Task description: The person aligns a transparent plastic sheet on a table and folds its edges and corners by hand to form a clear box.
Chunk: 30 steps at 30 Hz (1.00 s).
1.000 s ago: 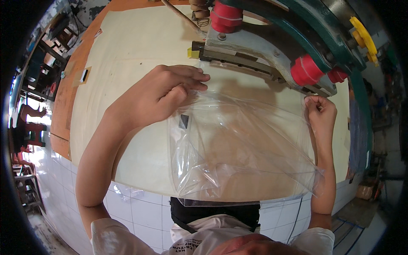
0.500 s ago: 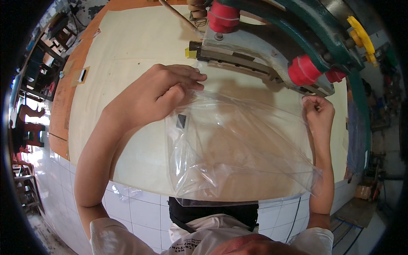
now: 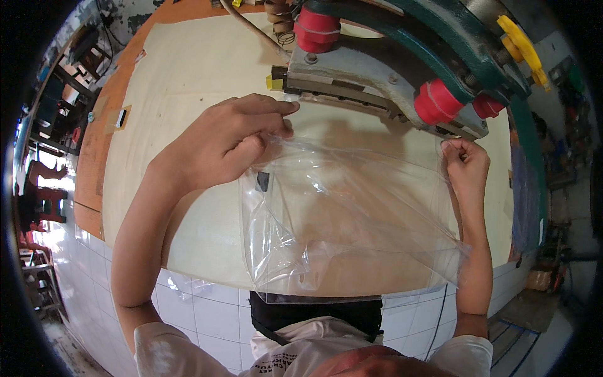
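A large, clear sheet of creased plastic (image 3: 370, 201) lay across the near middle of the tabletop (image 3: 176, 81), a surface with a cream covering and orange-brown wood showing at its left and far edges. The sheet's near edge reached over the tabletop's near rim. The person's left hand (image 3: 235, 135) was at the sheet's far left corner, its grip closed on the plastic between bent thumb and fingers, with other fingers stretched to the right. The right hand (image 3: 466, 162) had its grip pinched on the far right corner, fingers curled in. A small dark patch (image 3: 262, 182) showed on the sheet near its left edge, just below the left hand. Beyond both hands, at the far right, stood a green and grey metal machine (image 3: 370, 78) with red knobs (image 3: 438, 102) and a yellow handwheel (image 3: 522, 53); its long lower bar ended near the right hand. White floor tiles (image 3: 210, 317) lay on the near side.
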{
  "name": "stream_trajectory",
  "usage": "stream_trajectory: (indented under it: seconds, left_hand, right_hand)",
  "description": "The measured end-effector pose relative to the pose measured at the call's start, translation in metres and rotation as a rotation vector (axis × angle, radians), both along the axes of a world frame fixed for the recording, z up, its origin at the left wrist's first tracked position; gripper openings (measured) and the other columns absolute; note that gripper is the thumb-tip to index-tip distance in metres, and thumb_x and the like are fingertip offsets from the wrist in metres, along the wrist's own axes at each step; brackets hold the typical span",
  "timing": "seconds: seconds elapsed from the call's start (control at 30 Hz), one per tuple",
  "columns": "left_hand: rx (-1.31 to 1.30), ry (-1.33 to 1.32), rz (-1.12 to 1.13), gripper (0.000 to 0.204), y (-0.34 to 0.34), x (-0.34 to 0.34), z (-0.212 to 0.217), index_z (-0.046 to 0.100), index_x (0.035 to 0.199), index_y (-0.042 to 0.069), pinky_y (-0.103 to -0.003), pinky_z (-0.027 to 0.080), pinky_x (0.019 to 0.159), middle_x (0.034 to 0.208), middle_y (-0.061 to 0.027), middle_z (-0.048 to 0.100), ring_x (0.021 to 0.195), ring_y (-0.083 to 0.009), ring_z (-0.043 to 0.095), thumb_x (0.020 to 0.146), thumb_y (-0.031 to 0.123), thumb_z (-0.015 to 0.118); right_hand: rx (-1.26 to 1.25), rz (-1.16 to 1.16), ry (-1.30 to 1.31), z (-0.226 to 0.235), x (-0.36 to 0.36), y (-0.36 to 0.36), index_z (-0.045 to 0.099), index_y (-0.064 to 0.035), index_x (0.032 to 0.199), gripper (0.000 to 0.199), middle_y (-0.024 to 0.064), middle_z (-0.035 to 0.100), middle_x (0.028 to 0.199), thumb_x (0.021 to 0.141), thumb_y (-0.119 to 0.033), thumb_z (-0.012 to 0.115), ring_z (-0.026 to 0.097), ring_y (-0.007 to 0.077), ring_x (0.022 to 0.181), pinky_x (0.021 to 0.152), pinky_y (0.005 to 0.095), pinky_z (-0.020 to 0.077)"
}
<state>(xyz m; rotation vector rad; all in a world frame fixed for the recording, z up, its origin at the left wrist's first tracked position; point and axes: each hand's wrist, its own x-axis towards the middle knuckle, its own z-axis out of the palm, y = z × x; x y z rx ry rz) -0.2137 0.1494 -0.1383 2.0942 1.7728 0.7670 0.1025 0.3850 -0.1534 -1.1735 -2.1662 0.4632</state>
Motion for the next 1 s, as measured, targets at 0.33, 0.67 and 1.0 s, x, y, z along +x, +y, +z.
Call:
stream_trajectory:
  seconds: [0.33, 0.67, 1.0]
  left_hand:
    - [-0.003, 0.096, -0.006, 0.071, 0.0013, 0.0021, 0.0027, 0.064, 0.098, -0.005, -0.045, 0.042, 0.099, 0.129, -0.0246, 0.055, 0.115, -0.0421, 0.053, 0.091, 0.054, 0.024]
    - [-0.037, 0.064, 0.025, 0.053, -0.0001, 0.0057, 0.0058, 0.063, 0.096, -0.004, -0.045, 0.043, 0.099, 0.129, -0.0239, 0.055, 0.117, -0.0414, 0.052, 0.082, 0.038, 0.033]
    - [-0.042, 0.054, 0.033, 0.050, -0.0003, 0.0048, 0.0051, 0.063, 0.094, -0.004, -0.044, 0.043, 0.099, 0.128, -0.0238, 0.056, 0.117, -0.0398, 0.053, 0.081, 0.036, 0.035]
  right_hand:
    - [-0.041, -0.011, 0.012, 0.0001, 0.0007, -0.0004, 0.070, 0.0050, 0.081, 0.014, 0.0077, 0.062, 0.060, 0.081, -0.008, 0.067, 0.052, 0.0107, 0.053, 0.052, 0.0285, 0.0422]
    - [-0.044, -0.024, -0.020, -0.0025, 0.0038, 0.0034, 0.070, 0.0040, 0.081, 0.015, 0.0079, 0.062, 0.060, 0.082, -0.011, 0.068, 0.052, 0.0120, 0.053, 0.052, 0.0288, 0.0424]
    - [-0.052, -0.038, 0.000, -0.0037, 0.0038, 0.0043, 0.070, 0.0052, 0.082, 0.015, 0.0096, 0.062, 0.060, 0.081, -0.009, 0.066, 0.054, 0.0123, 0.053, 0.052, 0.0289, 0.0430]
